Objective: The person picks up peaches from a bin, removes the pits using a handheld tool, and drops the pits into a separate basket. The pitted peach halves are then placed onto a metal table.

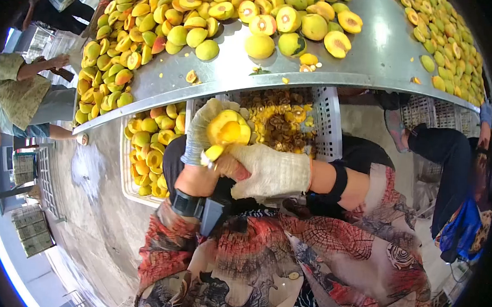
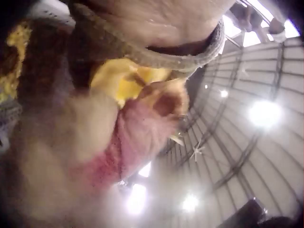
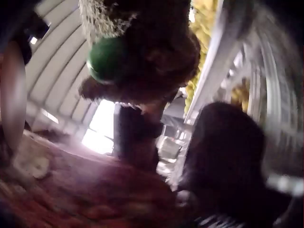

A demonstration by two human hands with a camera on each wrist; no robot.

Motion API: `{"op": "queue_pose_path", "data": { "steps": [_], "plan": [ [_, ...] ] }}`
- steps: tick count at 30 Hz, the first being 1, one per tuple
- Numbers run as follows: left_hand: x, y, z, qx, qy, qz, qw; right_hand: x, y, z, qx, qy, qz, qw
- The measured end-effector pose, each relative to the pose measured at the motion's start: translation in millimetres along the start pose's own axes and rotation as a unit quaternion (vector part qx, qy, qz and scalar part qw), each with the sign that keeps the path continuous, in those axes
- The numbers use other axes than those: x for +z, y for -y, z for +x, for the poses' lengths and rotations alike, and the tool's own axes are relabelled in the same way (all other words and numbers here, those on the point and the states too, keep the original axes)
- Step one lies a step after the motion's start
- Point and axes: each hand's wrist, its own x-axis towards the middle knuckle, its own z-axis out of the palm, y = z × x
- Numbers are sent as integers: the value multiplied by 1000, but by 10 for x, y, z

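My left hand [image 1: 201, 130], in a pale knit glove, holds a yellow peach half [image 1: 229, 131] with its hollow facing up. Close below it comes my right hand [image 1: 273, 171], also gloved, its bare thumb showing. A small yellow fruit piece [image 1: 214, 152] sits by that thumb, with a glint of metal beside it. In the right wrist view, a smooth green rounded end [image 3: 107, 59] sticks out of the right glove, like a tool's handle; the rest is hidden in the fist. The left wrist view shows the fruit [image 2: 118, 80] between both hands, partly blurred.
A metal table [image 1: 374, 46] ahead bears heaps of cut peaches [image 1: 147, 29]. Under its edge stand a white crate [image 1: 330, 122] with pits and scraps, and another crate [image 1: 125, 175] of peach halves at left. People stand at left and sit at right.
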Motion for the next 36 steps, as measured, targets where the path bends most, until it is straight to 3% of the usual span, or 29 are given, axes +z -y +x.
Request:
{"op": "queue_pose_path", "data": {
  "steps": [1, 2, 4, 7, 8, 10, 11, 13, 16, 18, 19, 21, 22, 23, 25, 26, 28, 29, 31, 32, 34, 35, 36],
  "plan": [
    [34, -34, -11, 3, 2, 2, 1000, 36, -76, 64, -42, -57, -73, 995],
    [78, -82, -32, 31, 12, -45, 998, 14, -123, 54, -46, -57, -75, 994],
    [76, -169, -47, 85, 49, -87, 991, -100, -80, 24, -96, -68, -217, 969],
    [10, -276, -78, 120, 13, -87, 989, -203, -138, -17, 62, -137, -402, 903],
    [11, -302, -100, 133, -8, -101, 986, -216, -142, -6, 57, -139, -405, 902],
    [6, -343, -138, 141, 21, -115, 983, -219, -148, 17, 132, -89, -434, 887],
    [-2, -344, -159, 145, 47, -132, 980, -206, -160, 17, 130, -87, -437, 886],
    [-8, -331, -177, 145, 42, -137, 979, -178, -181, 1, 21, -165, -290, 942],
    [26, -315, -212, 149, -10, -125, 981, -164, -103, 3, 21, -175, -251, 952],
    [-7, -362, -292, 185, -46, -57, 980, -193, 56, -18, 34, -165, -216, 962],
    [-126, -443, -323, 220, -7, -33, 975, -200, 29, -10, 29, -157, -214, 964],
    [-484, -644, -432, 288, -44, 44, 955, -187, -103, -22, -57, -231, -154, 959],
    [-706, -767, -503, 313, -130, 105, 935, -198, -178, -25, -19, -228, -150, 962],
    [-945, -892, -575, 334, -210, 164, 904, -195, -167, -38, -51, -230, -131, 963],
    [-1480, -1059, -693, 301, -340, 276, 847, -176, -249, -33, -40, -232, -151, 960],
    [-1728, -1075, -747, 301, -344, 275, 846, -162, -252, -36, -40, -229, -151, 961],
    [-2153, -1024, -865, 176, -422, 555, 695, -153, -222, -42, -42, -229, -186, 954],
    [-2262, -971, -931, 77, -461, 635, 615, -157, -204, -35, -44, -228, -187, 954],
    [-2523, -843, -997, 157, -484, 442, 738, -156, -191, -20, 9, -220, -180, 959],
    [-2574, -872, -1000, 155, -485, 442, 738, -163, -207, -9, 10, -219, -179, 959],
    [-2222, -1040, -1000, 152, -458, 337, 809, -175, -242, 12, -16, -223, -144, 964],
    [-2012, -1133, -946, 153, -458, 335, 809, -173, -242, 32, -17, -223, -146, 964],
    [-1769, -1233, -830, 196, -409, 335, 826, -173, -233, 47, -33, -239, -130, 962]
  ]
}}
